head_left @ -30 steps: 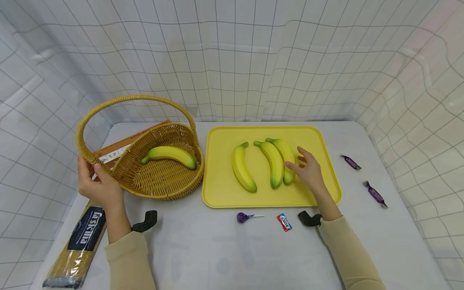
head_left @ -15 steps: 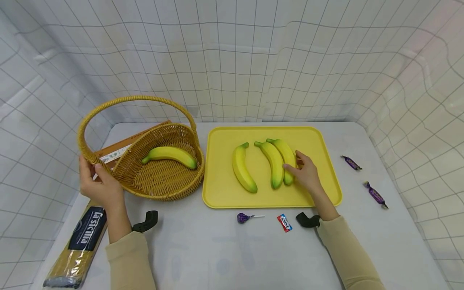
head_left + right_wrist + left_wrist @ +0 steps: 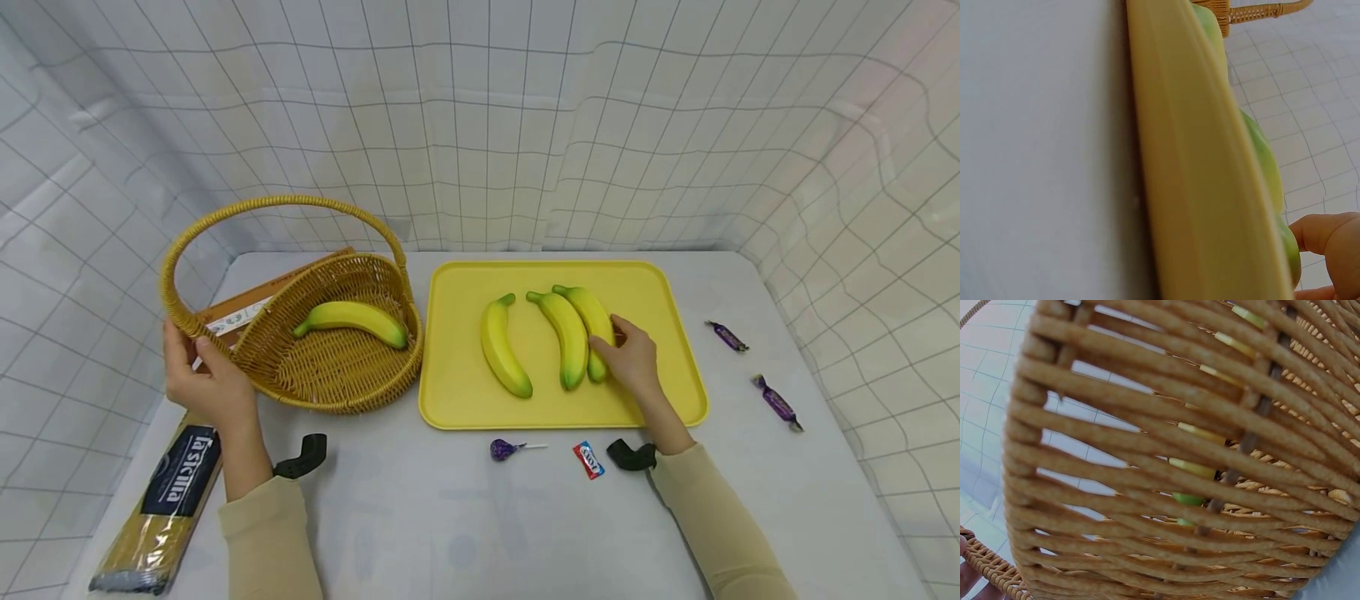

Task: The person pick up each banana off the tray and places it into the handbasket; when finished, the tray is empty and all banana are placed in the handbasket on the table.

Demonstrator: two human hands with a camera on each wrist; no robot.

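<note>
At the left, my left hand grips the wicker basket at the base of its tall handle. One banana lies inside the basket; the left wrist view shows bits of it through the weave. Three bananas rest on a yellow tray: a left one, a middle one and a right one. Thumb and fingers of my right hand pinch the right banana from both sides near its lower half. In the right wrist view the tray's side covers most of that banana.
A lollipop and a small red-and-blue candy lie before the tray. Purple wrapped candies are at the right. A pasta packet lies at the left front, an orange-brown box behind the basket. White gridded curtains surround the table.
My right hand has moved slightly left, and its thumb and fingers have closed in on the right banana. My left hand and the basket have stayed nearly still.
</note>
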